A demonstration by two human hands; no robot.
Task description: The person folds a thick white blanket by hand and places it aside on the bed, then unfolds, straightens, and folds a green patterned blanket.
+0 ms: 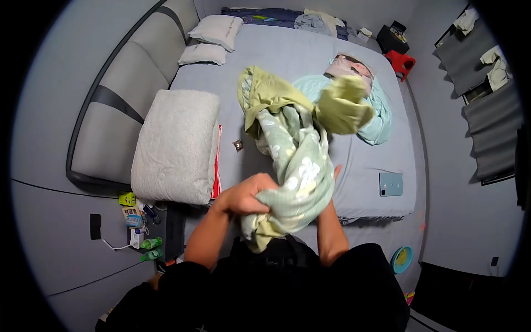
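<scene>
A large bundle of pale green flower-patterned bedding cloth point(301, 166), with plain yellow-green parts, hangs bunched and twisted in front of my body, over the near side of the bed point(359, 171). My left hand point(249, 195) is closed on its near left side, with the fingers dug into the folds. At the right edge of the bundle, my right hand point(337, 174) touches the cloth from behind; one stretched digit shows and the other fingers are hidden. One yellow-green end of the cloth is blurred by motion at the upper right, and another spreads out at the upper left.
A folded grey blanket point(176, 144) lies left on the bed, two pillows point(217, 32) behind it. Right are a light teal cloth point(379, 122), a printed pillow point(349, 66) and a tablet point(390, 184). A nightstand point(168, 227) with bottles stands left, a blue basin point(394, 261) right.
</scene>
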